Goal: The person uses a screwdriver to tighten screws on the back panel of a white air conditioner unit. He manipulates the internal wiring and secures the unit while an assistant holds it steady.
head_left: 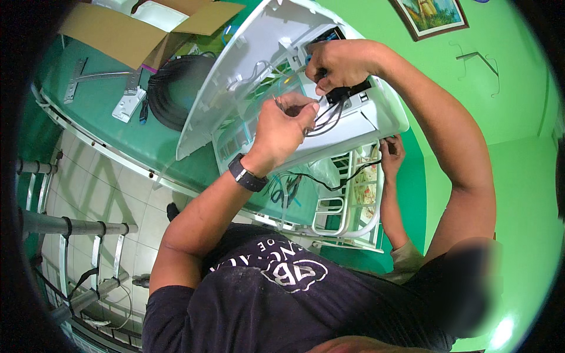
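Note:
A white air-conditioner indoor unit (pixel 359 115) lies tilted in front of me, its long white front cover (pixel 235 65) lifted away on the left. Thin black wires (pixel 331 120) run beside its terminal area. My left hand (pixel 279 129), with a black watch on the wrist, is closed in a pinch on a wire near those terminals. Above it, my right hand (pixel 341 62) is curled around a small tool with a blue and black handle (pixel 318 73); its tip is hidden. Another person's hand (pixel 392 154) holds a black cable (pixel 353 176) at the unit's right end.
On the green bed (pixel 112 153) lie a coil of black pipe (pixel 173 91), a metal mounting bracket (pixel 73 79) and an open cardboard box (pixel 118 32). Pliers (pixel 285 191) rest nearer me. A white bed rail (pixel 365 229) stands right, a ladder (pixel 88 226) left.

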`<state>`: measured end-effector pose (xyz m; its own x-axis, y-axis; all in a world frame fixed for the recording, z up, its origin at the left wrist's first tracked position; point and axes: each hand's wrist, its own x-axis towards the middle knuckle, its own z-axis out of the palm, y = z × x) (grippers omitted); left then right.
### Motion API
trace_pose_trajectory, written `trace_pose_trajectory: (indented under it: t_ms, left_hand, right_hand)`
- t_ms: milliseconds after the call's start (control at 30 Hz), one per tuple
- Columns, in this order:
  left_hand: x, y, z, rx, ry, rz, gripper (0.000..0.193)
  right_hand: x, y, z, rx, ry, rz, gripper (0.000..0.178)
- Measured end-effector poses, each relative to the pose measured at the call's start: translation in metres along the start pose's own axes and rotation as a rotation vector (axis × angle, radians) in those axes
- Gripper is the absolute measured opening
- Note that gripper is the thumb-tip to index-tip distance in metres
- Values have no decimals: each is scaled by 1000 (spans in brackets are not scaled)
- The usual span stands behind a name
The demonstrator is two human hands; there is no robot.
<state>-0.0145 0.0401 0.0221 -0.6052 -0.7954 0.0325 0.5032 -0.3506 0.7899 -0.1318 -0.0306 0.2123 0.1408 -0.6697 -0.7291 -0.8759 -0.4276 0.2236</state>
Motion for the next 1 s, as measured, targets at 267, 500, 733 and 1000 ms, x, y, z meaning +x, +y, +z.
trace_pose_trajectory:
  t_ms: [267, 500, 733, 1000]
  left_hand:
    - [13, -28, -12, 102, -101, 155, 18]
    - [17, -29, -41, -43, -54, 34, 45]
    - [-25, -30, -56, -223, 375, 213, 33]
    - [34, 7, -7, 510, 127, 902, 25]
  right_hand:
    - [-28, -13, -18, -12, 634, -189, 57]
    - [-75, -43, -72, 262, 1008, -281, 43]
    - [-40, -35, -73, 801, 1039, -351, 34]
    - [9, -93, -49, 650, 757, -524, 43]
